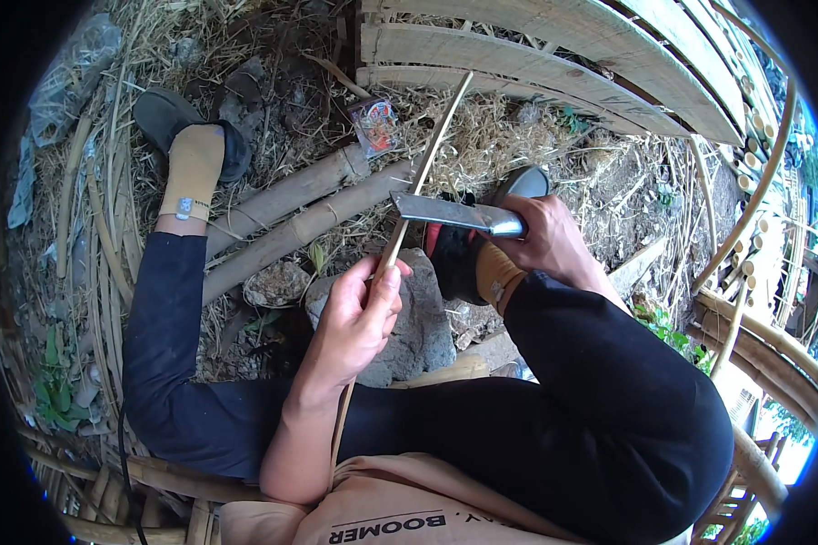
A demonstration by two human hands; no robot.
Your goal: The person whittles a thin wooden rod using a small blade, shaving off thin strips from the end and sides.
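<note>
While the left hand has its fingers wrapped round a wooden strip rising from the lap, the right hand grips a knife by its handle, the blade crossing the strip beyond the left fingers. Dark capitals, upside down, cross the shirt; one sock bears a small pale emblem; a packet shows colourful print, too small to read.

Straw-strewn ground bears 2 bamboo poles, rocks and, apparently, a plastic bag
</note>
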